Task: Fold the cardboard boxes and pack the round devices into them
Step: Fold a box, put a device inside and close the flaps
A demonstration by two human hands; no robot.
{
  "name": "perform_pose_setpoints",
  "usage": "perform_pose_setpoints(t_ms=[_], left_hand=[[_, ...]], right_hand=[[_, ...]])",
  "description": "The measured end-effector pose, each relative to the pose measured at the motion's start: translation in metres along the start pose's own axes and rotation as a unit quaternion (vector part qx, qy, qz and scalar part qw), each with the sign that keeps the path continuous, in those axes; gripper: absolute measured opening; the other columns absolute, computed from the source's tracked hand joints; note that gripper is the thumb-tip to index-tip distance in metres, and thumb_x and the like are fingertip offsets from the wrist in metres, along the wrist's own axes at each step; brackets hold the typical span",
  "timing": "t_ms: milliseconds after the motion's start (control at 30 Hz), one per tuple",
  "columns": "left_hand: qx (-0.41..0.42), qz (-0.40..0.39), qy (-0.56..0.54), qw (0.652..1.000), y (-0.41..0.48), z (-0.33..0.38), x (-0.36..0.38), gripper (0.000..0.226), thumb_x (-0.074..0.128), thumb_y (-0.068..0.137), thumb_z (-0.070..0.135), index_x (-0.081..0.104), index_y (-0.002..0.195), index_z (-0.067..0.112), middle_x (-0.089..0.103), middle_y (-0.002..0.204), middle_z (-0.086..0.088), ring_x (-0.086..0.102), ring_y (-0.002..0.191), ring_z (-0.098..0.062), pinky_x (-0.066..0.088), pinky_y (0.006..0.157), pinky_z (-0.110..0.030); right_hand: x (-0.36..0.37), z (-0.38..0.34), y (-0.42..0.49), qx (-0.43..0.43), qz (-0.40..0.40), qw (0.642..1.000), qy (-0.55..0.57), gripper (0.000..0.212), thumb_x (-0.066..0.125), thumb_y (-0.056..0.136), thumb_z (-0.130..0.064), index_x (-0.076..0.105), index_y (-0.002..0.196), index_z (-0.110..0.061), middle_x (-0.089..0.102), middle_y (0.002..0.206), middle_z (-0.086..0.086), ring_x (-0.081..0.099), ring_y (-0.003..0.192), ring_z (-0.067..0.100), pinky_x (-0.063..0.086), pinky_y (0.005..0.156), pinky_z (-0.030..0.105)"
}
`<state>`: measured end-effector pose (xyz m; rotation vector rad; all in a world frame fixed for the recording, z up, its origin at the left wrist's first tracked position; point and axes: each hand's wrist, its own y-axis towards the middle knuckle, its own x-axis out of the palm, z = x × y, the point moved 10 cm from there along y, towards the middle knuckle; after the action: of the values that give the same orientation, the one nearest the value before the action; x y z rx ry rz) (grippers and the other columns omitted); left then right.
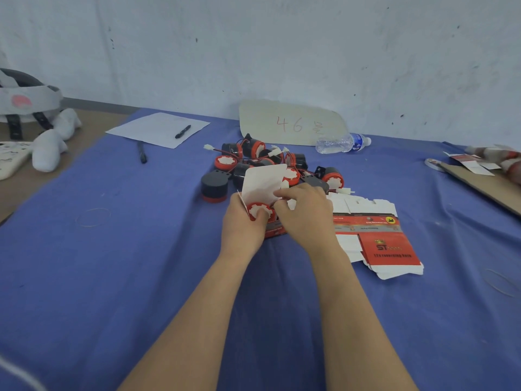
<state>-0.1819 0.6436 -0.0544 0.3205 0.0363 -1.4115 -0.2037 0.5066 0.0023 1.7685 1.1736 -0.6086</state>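
Observation:
A red and white cardboard box stands at the middle of the blue cloth, its white lid flap raised. A round device with a red rim and white centre sits in the box's open top. My left hand grips the box from the left, the thumb on the device. My right hand pinches a white flap at the box's right edge. Behind lies a pile of several black and red round devices with wires. Flat unfolded boxes lie to the right.
A paper sheet with a black pen and a second pen lie at the back left. A card sign and a lying water bottle are at the back. Brown cardboard lies at the right edge.

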Motion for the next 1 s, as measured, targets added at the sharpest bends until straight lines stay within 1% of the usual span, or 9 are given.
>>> perform_pose_setpoints(t_ms=[133,300,467,533,600,667,767,867,1000], left_hand=[[-0.002,-0.005,-0.005,1.000,-0.001,0.000,0.001,0.024,0.057,0.093,0.020,0.038,0.107,0.025,0.050,0.103,0.009,0.048,0.082,-0.005,0.040,0.050,-0.004],[-0.001,-0.003,-0.007,1.000,0.000,0.000,0.001,0.024,0.056,0.092,0.014,0.039,0.106,0.024,0.050,0.102,0.008,0.049,0.087,-0.006,0.037,0.055,-0.008],[-0.008,0.006,0.012,1.000,0.000,-0.002,-0.001,0.029,0.056,0.094,0.015,0.044,0.120,0.015,0.049,0.107,0.006,0.048,0.095,-0.010,0.038,0.058,-0.009],[-0.006,0.010,0.017,1.000,0.000,-0.002,-0.001,0.029,0.056,0.093,0.015,0.044,0.120,0.014,0.050,0.107,0.005,0.049,0.094,-0.011,0.037,0.058,-0.010],[-0.005,0.012,0.016,1.000,0.001,-0.002,-0.001,0.030,0.056,0.093,0.015,0.044,0.120,0.015,0.050,0.106,0.005,0.049,0.093,-0.011,0.037,0.058,-0.010],[-0.005,0.013,0.018,1.000,0.001,-0.003,-0.002,0.031,0.056,0.093,0.015,0.044,0.121,0.014,0.050,0.107,0.006,0.049,0.093,-0.010,0.037,0.058,-0.009],[-0.007,0.013,0.018,1.000,0.001,-0.003,-0.002,0.033,0.057,0.093,0.016,0.044,0.123,0.014,0.050,0.110,0.005,0.048,0.095,-0.010,0.039,0.059,-0.011],[-0.007,0.013,0.020,1.000,0.001,-0.003,-0.002,0.032,0.057,0.093,0.015,0.044,0.122,0.013,0.052,0.112,0.003,0.048,0.096,-0.011,0.039,0.067,-0.015],[-0.006,0.010,0.017,1.000,0.001,-0.003,-0.001,0.025,0.057,0.093,0.016,0.041,0.112,0.019,0.050,0.108,0.006,0.048,0.095,-0.010,0.037,0.057,-0.010]], right_hand=[[0.018,0.007,-0.001,0.007,-0.083,0.996,-0.032,0.041,0.046,0.091,-0.053,0.067,0.115,-0.027,0.061,0.116,0.000,0.043,0.114,0.026,0.034,0.094,0.039],[0.013,0.006,0.001,-0.002,-0.032,0.999,0.000,0.030,0.048,0.097,-0.035,0.070,0.112,-0.021,0.062,0.113,0.004,0.047,0.106,0.024,0.035,0.086,0.031],[0.008,0.005,-0.003,0.013,0.029,0.999,0.003,0.036,0.041,0.100,-0.033,0.067,0.085,-0.013,0.060,0.082,0.001,0.052,0.091,0.024,0.038,0.075,0.035],[0.006,0.006,-0.004,0.015,0.050,0.998,0.018,0.030,0.042,0.100,-0.032,0.066,0.101,-0.014,0.065,0.090,0.004,0.052,0.092,0.023,0.041,0.077,0.037],[0.007,0.008,-0.005,0.030,0.053,0.998,0.034,0.030,0.044,0.099,-0.032,0.057,0.121,-0.017,0.066,0.101,0.005,0.052,0.095,0.021,0.042,0.079,0.035],[0.008,0.008,-0.006,0.034,0.056,0.997,0.029,0.034,0.045,0.099,-0.032,0.055,0.128,-0.017,0.065,0.106,0.007,0.052,0.099,0.022,0.041,0.082,0.034],[0.006,0.006,-0.008,0.028,0.071,0.997,0.013,0.033,0.047,0.099,-0.031,0.063,0.125,-0.018,0.066,0.108,0.006,0.051,0.104,0.023,0.041,0.086,0.037],[0.013,0.006,-0.005,0.016,0.047,0.998,-0.037,0.032,0.044,0.099,-0.034,0.068,0.115,-0.020,0.065,0.110,-0.001,0.045,0.100,0.017,0.034,0.081,0.028],[0.014,0.015,-0.004,0.041,0.042,0.998,0.015,0.027,0.050,0.097,-0.033,0.066,0.112,-0.018,0.062,0.114,-0.003,0.040,0.097,0.012,0.037,0.082,0.026]])
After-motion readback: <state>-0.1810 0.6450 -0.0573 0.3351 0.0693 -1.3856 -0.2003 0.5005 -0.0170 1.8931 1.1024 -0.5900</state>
